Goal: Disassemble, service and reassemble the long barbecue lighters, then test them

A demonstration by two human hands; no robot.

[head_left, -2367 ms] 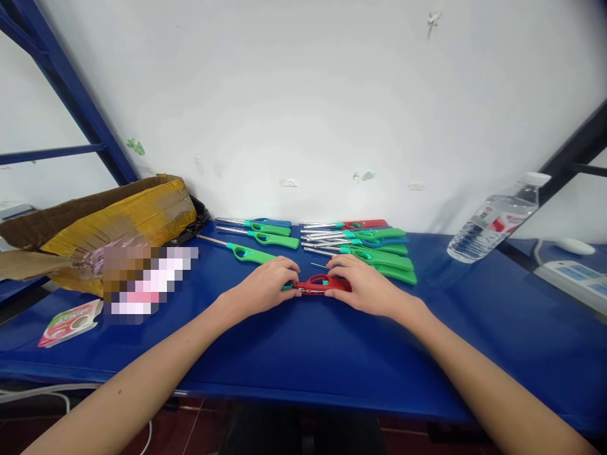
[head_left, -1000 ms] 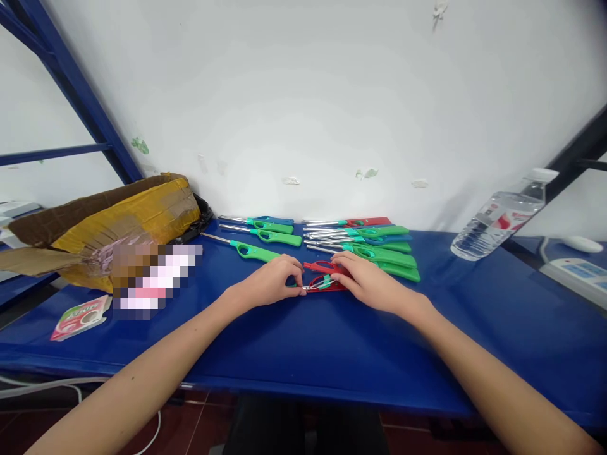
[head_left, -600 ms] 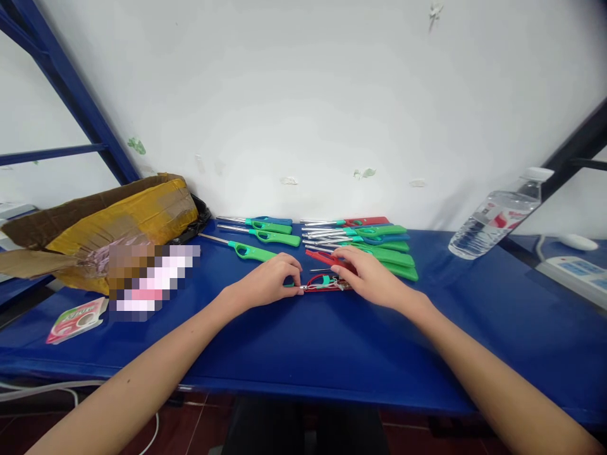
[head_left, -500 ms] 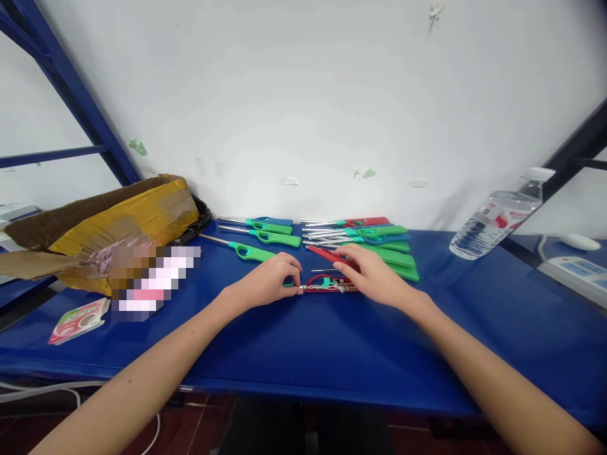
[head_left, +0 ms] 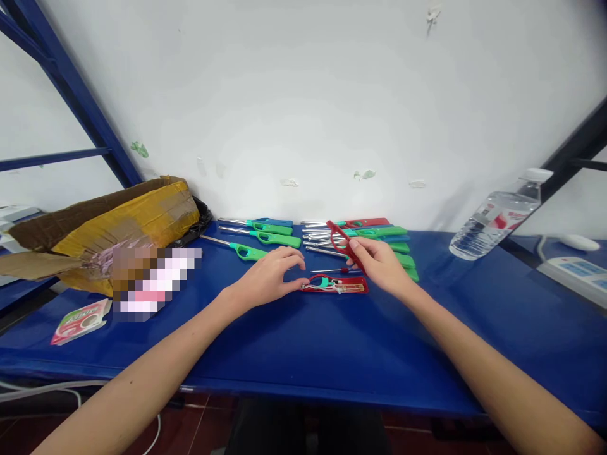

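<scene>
My right hand [head_left: 379, 262] pinches one red casing half [head_left: 339, 239], raised and tilted above the table, its trigger loop toward the upper left. Below it, the other red casing half [head_left: 363, 285] of a long-nosed gas lighter lies open side up. A teal trigger [head_left: 324, 282], white wires and a small tube-like part show inside. My left hand [head_left: 277, 275] is beside that half's left end, thumb and fingers apart, the thumb tip at or touching the end. Several assembled lighters [head_left: 386, 232], mostly green, lie stacked behind my right hand, partly hidden by it.
More lighters [head_left: 277, 238] lie behind my left hand. At the left are a taped cardboard box [head_left: 123, 218] and a printed card [head_left: 80, 321]. A water bottle [head_left: 502, 215] leans at the right, by a pale device [head_left: 581, 275]. A white wall [head_left: 303, 114] backs the blue table [head_left: 303, 347].
My right hand has lifted the red casing half up and away from the lower half, exposing the inner parts. My left hand's fingers have spread from their earlier pinch at the left end.
</scene>
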